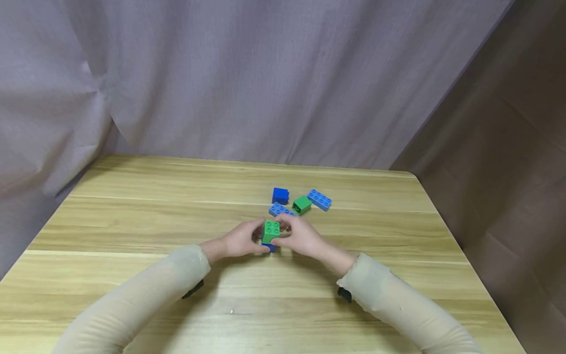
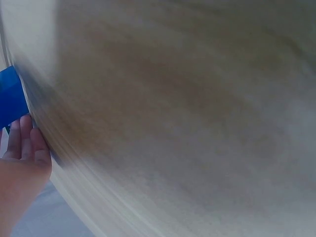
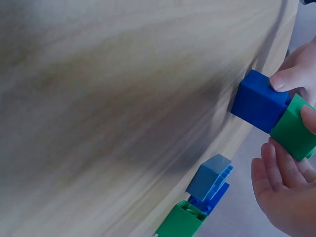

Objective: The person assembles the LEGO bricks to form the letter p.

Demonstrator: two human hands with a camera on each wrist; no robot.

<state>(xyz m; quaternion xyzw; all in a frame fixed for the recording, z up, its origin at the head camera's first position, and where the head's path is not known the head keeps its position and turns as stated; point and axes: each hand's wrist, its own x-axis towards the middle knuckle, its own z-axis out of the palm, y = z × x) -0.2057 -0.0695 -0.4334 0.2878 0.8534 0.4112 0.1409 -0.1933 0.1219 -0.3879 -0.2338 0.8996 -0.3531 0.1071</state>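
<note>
The bricks (image 1: 271, 233) look smooth plastic, the table (image 1: 283, 300) faintly glossy wood, the curtain (image 1: 247, 88) matt cloth

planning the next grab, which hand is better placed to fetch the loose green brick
Probably the right hand: it's nearer the loose green brick, though it must first release the upper green brick it grips. The left hand holds the blue brick beneath.

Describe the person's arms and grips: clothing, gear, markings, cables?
Left sleeve and right sleeve: long, plain pale beige, wrinkled, with no visible markings. Left grip and right grip: bare, five-fingered, no gloves. A small left black piece and right black piece show by the cuffs; too small to identify. No cables visible.
</note>
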